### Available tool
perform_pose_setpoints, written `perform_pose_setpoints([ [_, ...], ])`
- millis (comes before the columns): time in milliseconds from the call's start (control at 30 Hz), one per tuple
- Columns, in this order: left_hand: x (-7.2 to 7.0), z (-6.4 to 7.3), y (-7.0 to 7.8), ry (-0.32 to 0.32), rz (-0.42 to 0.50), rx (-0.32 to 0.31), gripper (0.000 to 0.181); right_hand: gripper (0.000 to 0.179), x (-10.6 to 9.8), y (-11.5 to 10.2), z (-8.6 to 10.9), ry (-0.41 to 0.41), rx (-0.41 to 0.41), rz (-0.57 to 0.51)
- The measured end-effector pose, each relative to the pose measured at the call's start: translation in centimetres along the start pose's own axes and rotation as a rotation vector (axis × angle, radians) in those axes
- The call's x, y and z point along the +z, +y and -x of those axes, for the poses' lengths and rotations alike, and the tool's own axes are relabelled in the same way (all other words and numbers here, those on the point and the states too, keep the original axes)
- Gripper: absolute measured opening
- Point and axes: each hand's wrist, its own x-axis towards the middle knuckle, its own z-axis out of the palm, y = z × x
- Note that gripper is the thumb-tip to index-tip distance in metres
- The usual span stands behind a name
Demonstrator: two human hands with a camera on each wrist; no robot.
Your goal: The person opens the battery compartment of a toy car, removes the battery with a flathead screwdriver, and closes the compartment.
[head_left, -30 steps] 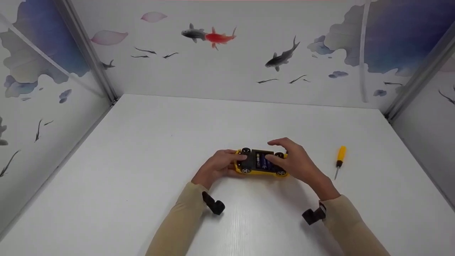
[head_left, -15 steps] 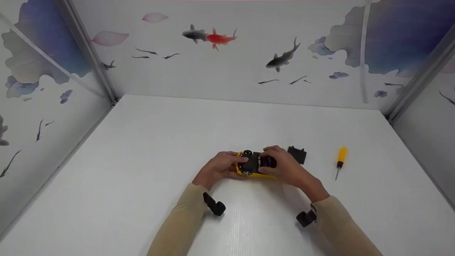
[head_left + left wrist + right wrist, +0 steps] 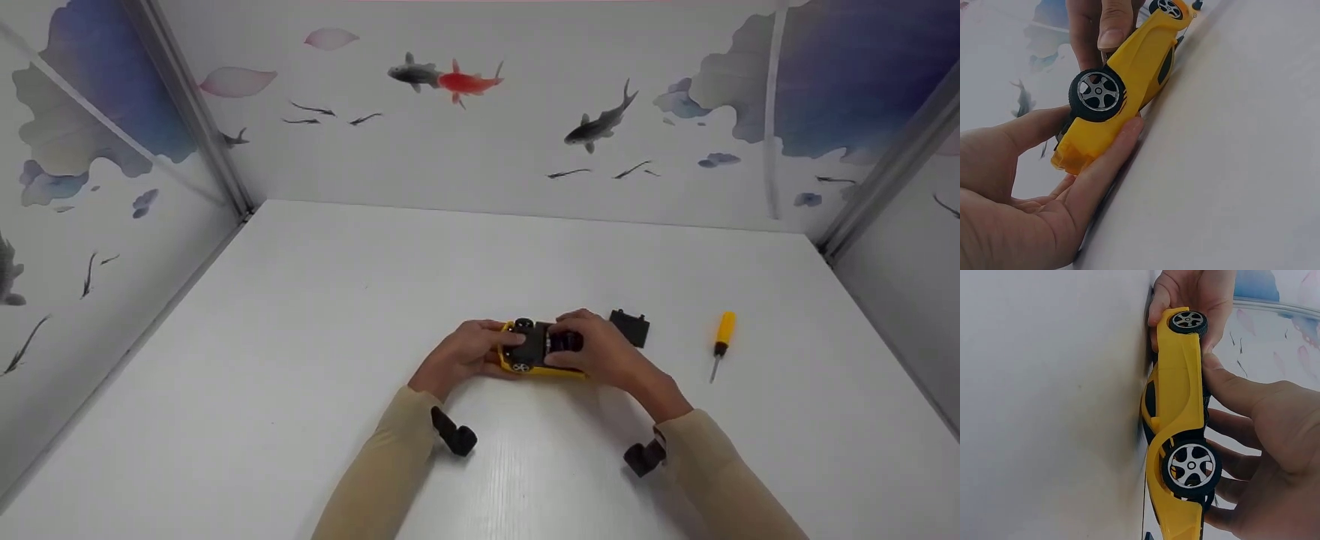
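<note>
A yellow toy car (image 3: 531, 346) lies upside down, its black underside and open battery compartment (image 3: 564, 343) facing up. My left hand (image 3: 466, 349) grips one end, thumb on the underside and fingers beneath; the left wrist view shows this grip around the yellow body (image 3: 1143, 62). My right hand (image 3: 600, 349) bends over the compartment, with thumb and index finger at its opposite sides. Dark batteries show between those fingers, partly hidden. In the right wrist view, the thumb presses at the edge of the car (image 3: 1179, 377) while the other fingers reach behind it.
A black battery cover (image 3: 630, 328) lies just beyond my right hand. Farther right is a screwdriver (image 3: 724, 334) with a yellow handle, its tip toward me. White walls printed with fish (image 3: 465, 81) enclose the white table (image 3: 360, 255) at the back and sides.
My right hand has moved left and lowered its fingers onto the battery compartment, bringing the black cover into view. My left hand keeps its grip on the car. Little moves over the last half second.
</note>
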Motion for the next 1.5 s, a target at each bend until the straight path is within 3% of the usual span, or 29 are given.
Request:
perform_pose_setpoints([
  [533,0.0,0.1,0.0,0.000,-0.057,0.005,0.060,0.040,-0.5,0.0,0.1,-0.069,-0.083,0.033],
  [767,0.1,0.0,0.1,0.033,-0.042,-0.020,0.068,0.039,-0.1,0.1,0.4,-0.037,-0.125,0.036],
  [1067,0.2,0.0,0.2,0.025,-0.032,-0.023,0.065,0.040,0.3,-0.4,1.1,0.028,-0.194,0.148],
  [1333,0.2,-0.1,0.2,0.026,-0.027,-0.035,0.067,0.038,0.1,-0.4,0.8,0.003,-0.155,0.128],
  [1500,0.2,-0.1,0.0,0.015,-0.026,-0.012,0.062,0.032,0.0,-0.5,0.6,-0.006,-0.162,0.094],
])
